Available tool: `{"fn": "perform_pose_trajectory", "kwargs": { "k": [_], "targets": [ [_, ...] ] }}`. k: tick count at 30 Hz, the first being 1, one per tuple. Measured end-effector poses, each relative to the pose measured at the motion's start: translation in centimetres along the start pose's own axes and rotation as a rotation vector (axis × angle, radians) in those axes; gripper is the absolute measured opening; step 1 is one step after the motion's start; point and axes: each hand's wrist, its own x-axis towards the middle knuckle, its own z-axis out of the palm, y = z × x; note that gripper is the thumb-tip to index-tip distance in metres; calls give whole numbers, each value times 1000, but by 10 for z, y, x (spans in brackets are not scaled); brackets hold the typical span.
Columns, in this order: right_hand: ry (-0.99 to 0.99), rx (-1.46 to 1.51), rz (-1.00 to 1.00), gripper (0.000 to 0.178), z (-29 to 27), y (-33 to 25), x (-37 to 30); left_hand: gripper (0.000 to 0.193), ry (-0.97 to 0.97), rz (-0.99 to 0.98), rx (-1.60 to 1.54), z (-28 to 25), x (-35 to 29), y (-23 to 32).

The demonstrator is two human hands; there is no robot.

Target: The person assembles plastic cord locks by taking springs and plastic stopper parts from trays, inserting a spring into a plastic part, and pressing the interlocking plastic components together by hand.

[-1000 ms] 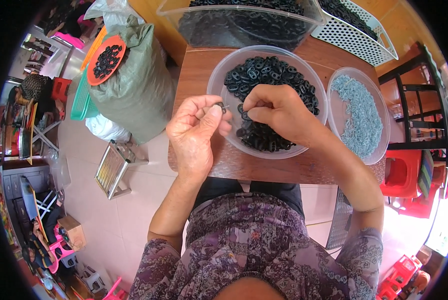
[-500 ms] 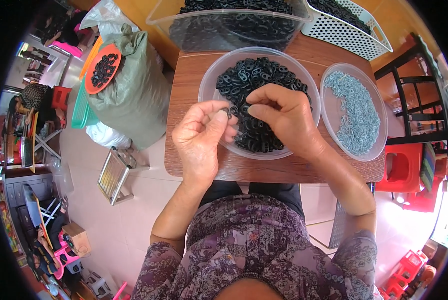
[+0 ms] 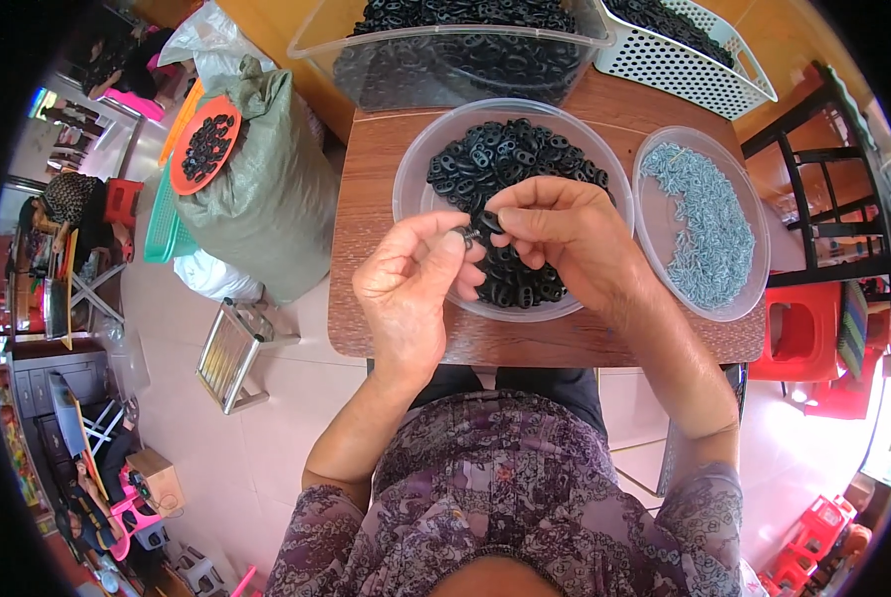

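My left hand [image 3: 403, 298] pinches a small black ring-like piece [image 3: 466, 237] between thumb and forefinger. In the fingertips of my right hand [image 3: 577, 239] is another small black piece [image 3: 490, 221], held right up against the first one. Whether the two are linked or only touching, I cannot tell. Both hands hover over a round clear plastic tub [image 3: 401, 199] heaped with black two-holed pieces [image 3: 495, 149]. To its right, a shallow clear round tray [image 3: 654, 249] holds a pile of small blue-grey pieces [image 3: 709, 234], too small to name.
At the table's [image 3: 366, 249] back stand a clear bin [image 3: 445, 70] and a white perforated basket [image 3: 674, 85], both with black pieces. A stuffed sack [image 3: 256, 199] on the left bears an orange plate [image 3: 204, 179]. A small metal stool [image 3: 231, 358] and red stools [image 3: 798, 333] flank the table.
My right hand has come down toward the left and now shows a black piece at its fingertips. My left hand has shifted slightly right and down, bringing the two pieces together.
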Motion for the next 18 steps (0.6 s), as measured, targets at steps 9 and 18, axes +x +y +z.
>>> {"fn": "perform_pose_trajectory", "kwargs": {
  "k": [9, 18],
  "targets": [
    [30, -360, -250, 17, 12, 7, -11, 13, 66, 44, -69, 3, 2, -1],
    [101, -487, -582, 17, 18, 25, -15, 15, 67, -33, -161, 4, 1, 1]
  ]
}}
